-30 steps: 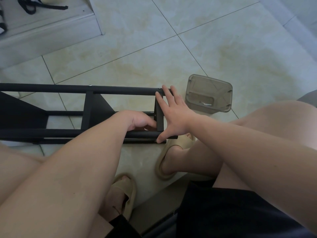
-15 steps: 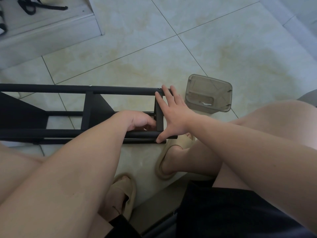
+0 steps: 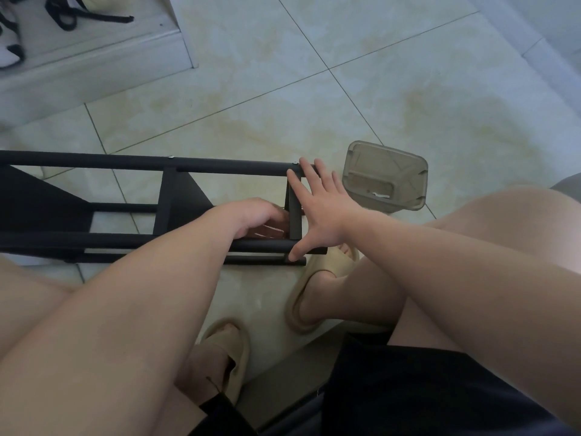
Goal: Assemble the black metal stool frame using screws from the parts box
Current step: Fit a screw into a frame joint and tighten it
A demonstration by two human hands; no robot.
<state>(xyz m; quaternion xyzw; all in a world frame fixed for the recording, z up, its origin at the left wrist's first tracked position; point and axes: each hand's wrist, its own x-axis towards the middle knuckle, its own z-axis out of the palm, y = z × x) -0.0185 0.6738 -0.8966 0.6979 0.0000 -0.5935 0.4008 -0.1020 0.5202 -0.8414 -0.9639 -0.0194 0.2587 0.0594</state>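
1. The black stool frame (image 3: pixel 94 165) lies on its side on the tiled floor (image 3: pixel 408 89), its long tubes running from the left edge of view to just in front of the seated person's knees.
2. The right hand (image 3: pixel 323 212) is spread flat against the frame's near end. The fingers are straight and reach up to the upper tube, and the thumb tip touches the lower tube. It presses rather than grips.
3. The left hand (image 3: pixel 257 215) reaches inside the frame, just left of the short end bar, with its fingers curled under. From here I can't tell whether it holds a screw, a tool or nothing.
4. The two hands sit close together, with only that end bar between them.
5. Two small silver screw heads (image 3: pixel 171 157) show on the upper tube, one at the mid crossbar and one at the end by the right fingertips.
6. The parts box (image 3: pixel 386 177), smoky clear plastic, stands on the floor just beside the frame's end, to the right of the right hand. Something small and pale lies in it.
7. Beige slippers (image 3: pixel 314 278) are on both feet, below the frame.
8. A raised step (image 3: pixel 94 51) at the upper left carries black straps.
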